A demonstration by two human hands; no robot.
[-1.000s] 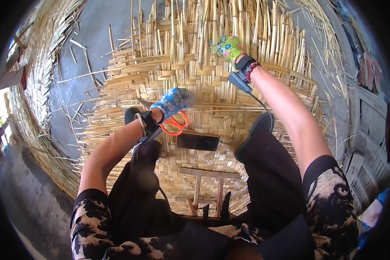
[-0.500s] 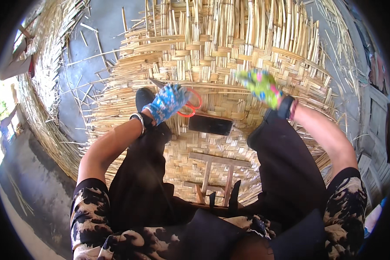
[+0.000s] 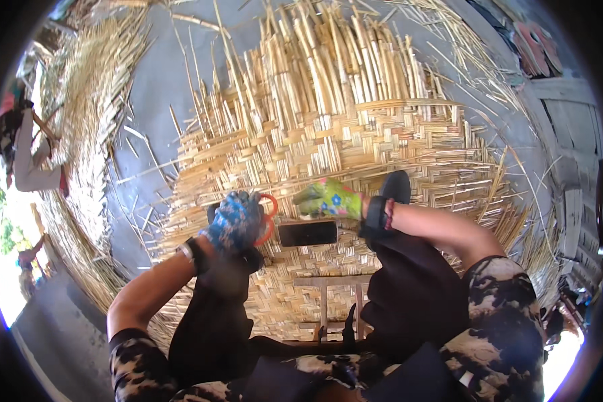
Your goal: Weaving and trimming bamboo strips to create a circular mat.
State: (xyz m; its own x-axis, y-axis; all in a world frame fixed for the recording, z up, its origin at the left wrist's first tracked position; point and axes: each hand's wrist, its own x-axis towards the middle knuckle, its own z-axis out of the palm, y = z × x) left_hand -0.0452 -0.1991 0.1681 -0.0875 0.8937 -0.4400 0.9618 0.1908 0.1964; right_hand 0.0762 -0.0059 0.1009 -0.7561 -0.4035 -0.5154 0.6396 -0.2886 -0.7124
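Observation:
My left hand [image 3: 236, 221], in a blue flowered glove, is closed around a pair of scissors; their orange-red handle loops [image 3: 269, 218] stick out on its right side, and the blades are hidden. To the right, my right hand [image 3: 331, 199] wears a green flowered glove and is low over the mat. Its fingers stretch leftward, somewhat blurred, with nothing visible held in them. Under both hands spreads a woven mat [image 3: 375, 144] of flat straw-coloured strips, with loose stalk ends standing out along its far edge.
A black phone-like rectangle [image 3: 308, 233] shows just below my hands. A wooden frame [image 3: 335, 281] appears between my legs. My dark shoe [image 3: 396, 187] rests on the mat. Another woven piece [image 3: 104, 74] lies far left, with loose stalks [image 3: 479, 60] at the far right. A person [image 3: 30, 151] is at the left edge.
My right hand has swung left and nearer, toward the scissors. The left hand has come nearer to me, and the blade visible before is now out of sight. The view has shifted.

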